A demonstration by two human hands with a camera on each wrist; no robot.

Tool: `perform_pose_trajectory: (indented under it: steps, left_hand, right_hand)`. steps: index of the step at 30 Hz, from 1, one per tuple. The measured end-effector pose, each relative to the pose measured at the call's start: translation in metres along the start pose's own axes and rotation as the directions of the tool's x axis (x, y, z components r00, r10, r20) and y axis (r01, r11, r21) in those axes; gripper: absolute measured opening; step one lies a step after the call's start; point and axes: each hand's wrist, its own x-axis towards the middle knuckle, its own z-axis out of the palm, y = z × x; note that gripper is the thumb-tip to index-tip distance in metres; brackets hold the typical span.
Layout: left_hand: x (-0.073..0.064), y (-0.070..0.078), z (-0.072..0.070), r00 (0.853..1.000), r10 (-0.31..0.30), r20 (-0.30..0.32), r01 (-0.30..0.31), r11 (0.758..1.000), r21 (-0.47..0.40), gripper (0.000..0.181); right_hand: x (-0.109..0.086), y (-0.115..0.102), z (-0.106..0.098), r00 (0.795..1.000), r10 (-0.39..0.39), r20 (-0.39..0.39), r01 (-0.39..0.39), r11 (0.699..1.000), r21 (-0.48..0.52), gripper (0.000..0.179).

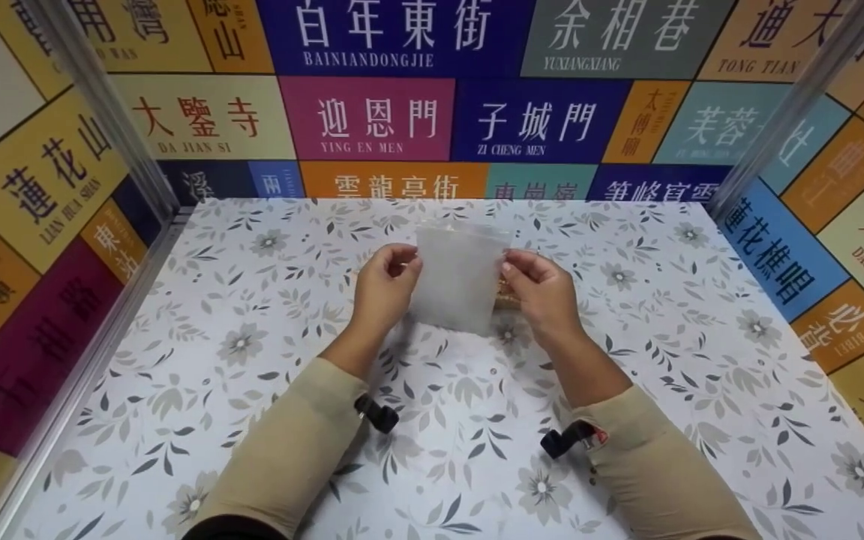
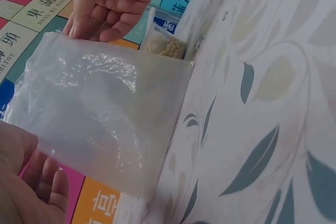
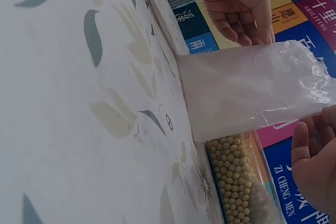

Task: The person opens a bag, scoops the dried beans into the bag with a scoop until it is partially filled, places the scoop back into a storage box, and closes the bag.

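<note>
A frosted, translucent plastic bag (image 1: 458, 277) stands upright over the table, its lower edge at or close to the cloth. It looks flat, with wrinkles and shine towards its top in both wrist views. My left hand (image 1: 387, 289) pinches its left side edge between thumb and fingers. On the opposite edge, my right hand (image 1: 544, 292) pinches it the same way. Behind the bag, partly hidden by it, a clear pack of round yellow beans (image 3: 231, 179) rests on the table. Its beans (image 2: 170, 48) also show past the bag in the left wrist view.
A white cloth (image 1: 252, 420) with grey flowers and leaves covers the table. Colourful panels (image 1: 368, 120) printed with Chinese names rise at the back and both sides. Dark camera mounts (image 1: 377, 415) sit at both sleeve cuffs.
</note>
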Motion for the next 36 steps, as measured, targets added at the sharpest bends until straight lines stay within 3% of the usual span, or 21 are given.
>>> perform_pose_trajectory:
  steps: [7,11,16,21,25,30,36]
  left_hand:
    - [-0.003,0.003,0.007,0.999,-0.008,-0.031,0.007,0.999,-0.049,0.026]
    - [-0.008,0.01,0.013,0.998,0.034,-0.058,-0.038,0.997,-0.069,0.029]
    - [-0.018,0.024,0.023,0.995,0.095,-0.018,-0.096,0.993,-0.069,0.026]
    - [-0.025,0.037,0.032,0.995,0.075,0.058,-0.068,0.99,-0.121,0.029]
    - [-0.025,0.043,0.039,0.994,0.068,0.087,-0.054,0.988,-0.147,0.031]
    - [-0.023,0.047,0.044,0.994,0.079,0.073,-0.065,0.982,-0.177,0.03]
    - [-0.021,0.055,0.05,0.997,0.048,0.054,-0.037,0.984,-0.176,0.031]
  right_hand:
    - [-0.004,-0.004,-0.004,0.998,-0.054,0.031,0.054,0.998,0.018,0.025]
    - [-0.009,-0.011,-0.006,0.995,-0.078,0.063,0.076,0.997,0.028,0.03]
    - [-0.015,-0.022,-0.004,0.991,-0.083,0.108,0.072,0.992,0.1,0.04]
    - [-0.016,-0.034,0.003,0.982,-0.056,0.18,0.013,0.972,0.234,0.05]
    - [-0.011,-0.041,0.009,0.975,0.005,0.222,-0.065,0.962,0.265,0.047]
    - [-0.005,-0.048,0.018,0.973,0.095,0.209,-0.15,0.952,0.266,0.043]
    - [0.003,-0.05,0.028,0.971,0.144,0.189,-0.189,0.95,0.247,0.036]
